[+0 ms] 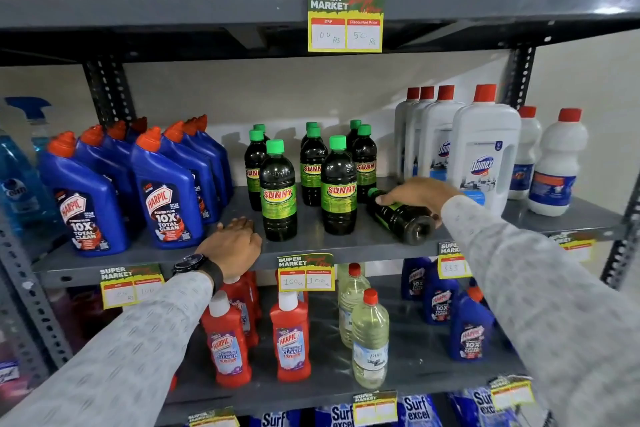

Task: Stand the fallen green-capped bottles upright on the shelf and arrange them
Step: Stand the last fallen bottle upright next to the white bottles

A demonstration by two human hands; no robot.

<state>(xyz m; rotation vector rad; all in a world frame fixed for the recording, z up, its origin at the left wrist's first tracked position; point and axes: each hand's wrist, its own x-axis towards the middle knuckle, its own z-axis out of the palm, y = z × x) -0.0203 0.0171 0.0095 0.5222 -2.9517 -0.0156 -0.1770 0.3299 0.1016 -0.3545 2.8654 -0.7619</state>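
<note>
One fallen bottle [401,215] left on the shelf [311,246]. It lies directly under the right hand [415,194], well to the right of the left hand [232,246]. Long axis runs diagonally: green cap [373,193] away from the person and toward the left hand's side, base [420,230] toward the shelf's front edge, facing the camera.

Right hand is curled over the bottle's neck and shoulder, thumb near the cap, fingers wrapping the far side; looks like a grip, though the finger contact on the far side is hidden. Left hand is flat, fingers spread, palm down on the shelf edge, holding nothing, just left of the front-left standing bottle [278,191].

Standing green-capped bottles [338,184] sit between the two hands, in rough rows. Nearest one is just left of the fallen cap.

Judgement: right hand is the one for it. Tip cap-end up, pivoting on the base. Space right of the rows, before the white bottles [485,149], seems free.
</note>
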